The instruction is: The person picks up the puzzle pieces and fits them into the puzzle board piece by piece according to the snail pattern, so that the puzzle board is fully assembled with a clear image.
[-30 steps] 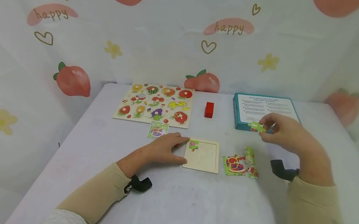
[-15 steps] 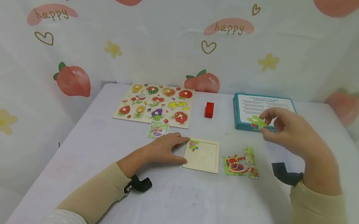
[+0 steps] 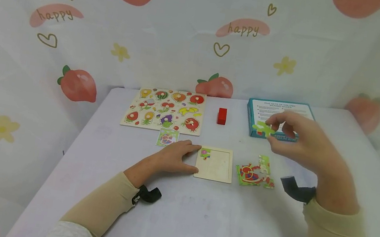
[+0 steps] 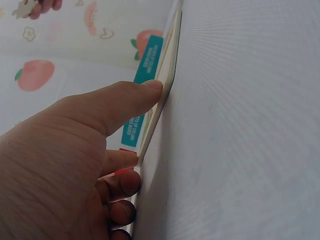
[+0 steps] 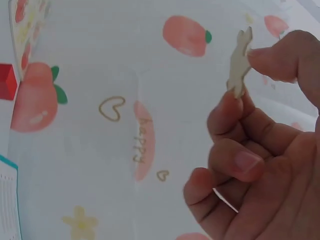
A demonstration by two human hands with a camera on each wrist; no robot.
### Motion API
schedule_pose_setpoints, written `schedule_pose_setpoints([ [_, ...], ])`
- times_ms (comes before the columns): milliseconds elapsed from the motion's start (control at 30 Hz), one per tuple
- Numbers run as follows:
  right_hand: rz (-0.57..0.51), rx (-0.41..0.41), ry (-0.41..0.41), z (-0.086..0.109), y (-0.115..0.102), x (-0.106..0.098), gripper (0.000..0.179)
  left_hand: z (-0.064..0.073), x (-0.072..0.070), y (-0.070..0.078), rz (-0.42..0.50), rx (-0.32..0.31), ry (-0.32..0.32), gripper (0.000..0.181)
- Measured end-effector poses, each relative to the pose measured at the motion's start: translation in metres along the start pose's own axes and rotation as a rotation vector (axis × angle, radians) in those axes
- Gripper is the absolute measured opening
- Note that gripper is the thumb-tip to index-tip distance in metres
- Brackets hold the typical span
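In the head view my right hand [image 3: 299, 141] pinches a green jigsaw piece [image 3: 263, 128] between thumb and fingers, raised in front of the teal box. The right wrist view shows the plain pale back of this jigsaw piece [image 5: 239, 65]. My left hand [image 3: 174, 156] touches the left edge of a square wooden puzzle tray [image 3: 214, 169], thumb and index finger spread towards its two corners. One jigsaw piece with a pink flower [image 3: 205, 153] lies in the tray's upper left corner. Right of the tray, several loose jigsaw pieces [image 3: 251, 175] overlap on the cloth.
A fruit peg board [image 3: 136, 103] stands at the back left, with a small picture card [image 3: 167, 137] at its front edge. A red block [image 3: 222, 116] and a teal box [image 3: 250, 120] with white printed label are at the back. Patterned cloth hangs behind.
My right hand has shifted slightly to the left with the green jigsaw piece, after a small move right. The left hand and the tray stay in place.
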State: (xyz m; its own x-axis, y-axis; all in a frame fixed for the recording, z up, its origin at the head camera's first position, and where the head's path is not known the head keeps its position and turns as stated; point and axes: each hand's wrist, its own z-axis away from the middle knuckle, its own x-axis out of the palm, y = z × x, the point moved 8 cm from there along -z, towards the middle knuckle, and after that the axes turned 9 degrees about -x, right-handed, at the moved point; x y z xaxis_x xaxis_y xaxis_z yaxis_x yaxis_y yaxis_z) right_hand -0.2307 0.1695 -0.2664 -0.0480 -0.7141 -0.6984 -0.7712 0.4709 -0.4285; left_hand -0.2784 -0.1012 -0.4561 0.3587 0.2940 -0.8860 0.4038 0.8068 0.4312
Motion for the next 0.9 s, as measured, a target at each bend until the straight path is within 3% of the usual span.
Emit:
schedule_pose_setpoints([
  [267, -0.062, -0.064, 0.002, -0.01, -0.013, 0.017, 0.035, -0.001, 0.0, 0.001, 0.005, 0.013, 0.002, 0.078],
  [900, -0.151, 0.069, -0.116, -0.021, 0.015, 0.077, 0.029, -0.001, 0.0, -0.001, 0.015, 0.007, 0.002, 0.078],
])
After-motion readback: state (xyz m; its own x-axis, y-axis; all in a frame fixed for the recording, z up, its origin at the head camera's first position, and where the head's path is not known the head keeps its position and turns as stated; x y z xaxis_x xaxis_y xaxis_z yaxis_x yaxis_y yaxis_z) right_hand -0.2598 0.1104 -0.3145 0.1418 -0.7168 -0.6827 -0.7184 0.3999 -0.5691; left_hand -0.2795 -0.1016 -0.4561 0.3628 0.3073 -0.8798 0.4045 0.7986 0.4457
